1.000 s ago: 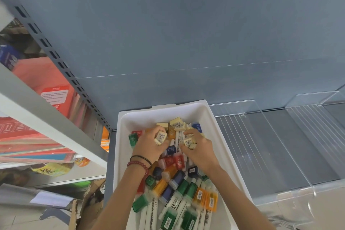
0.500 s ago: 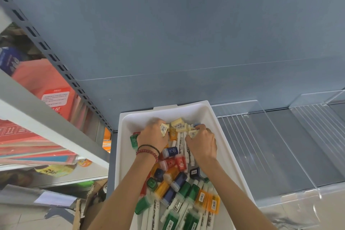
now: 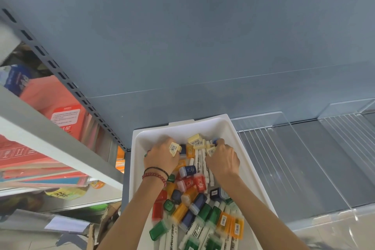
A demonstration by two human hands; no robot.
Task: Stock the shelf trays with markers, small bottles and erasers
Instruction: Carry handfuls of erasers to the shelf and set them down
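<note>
Under both grips, white tray (image 3: pixel 231 128) mixed: markers (image 3: pixel 199 159), bottles (image 3: pixel 188 170), erasers (image 3: pixel 195 140). I see left hand (image 3: pixel 161 157) pinching eraser (image 3: pixel 175 149), right hand (image 3: pixel 222 161) clutching erasers. Clear trays (image 3: pixel 284 148) rightward unstocked; I judge stocking barely begun.

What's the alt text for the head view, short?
Two bare hands reach into a white tray on a grey shelf: the left hand grips a cream eraser, the right hand curls over more erasers at the far end. Coloured small bottles and white markers fill the rest; clear dividers stand to the right.
</note>
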